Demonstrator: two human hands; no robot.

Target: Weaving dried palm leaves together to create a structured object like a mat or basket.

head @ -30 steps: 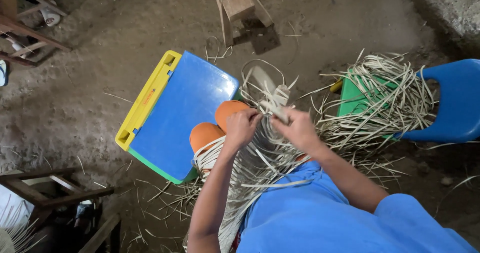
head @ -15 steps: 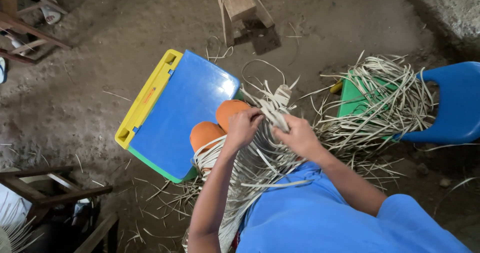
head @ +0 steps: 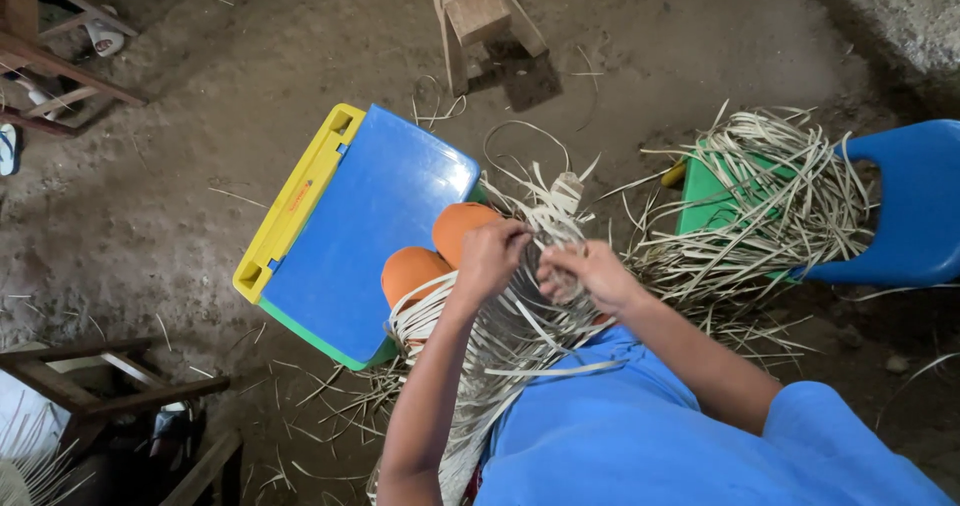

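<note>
strips (head: pixel 520 326) looked light, springy and slippery; both hands, left hand (head: pixel 490 256) and right hand (head: pixel 585 271), pinched them at twelve o'clock, best gripped near the woven ends.

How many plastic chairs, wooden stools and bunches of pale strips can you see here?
Plastic chairs: 2, blue-yellow chair, blue-green chair
Wooden stools: 2, top stool, lower-left stool
Strip bunches: 2, lap bunch, chair bunch
Total: 6

Blue-yellow plastic board (head: pixel 350 226), wooden stool (head: pixel 478 6), blue chair (head: pixel 915 201), dirt floor (head: pixel 160 196).
</note>
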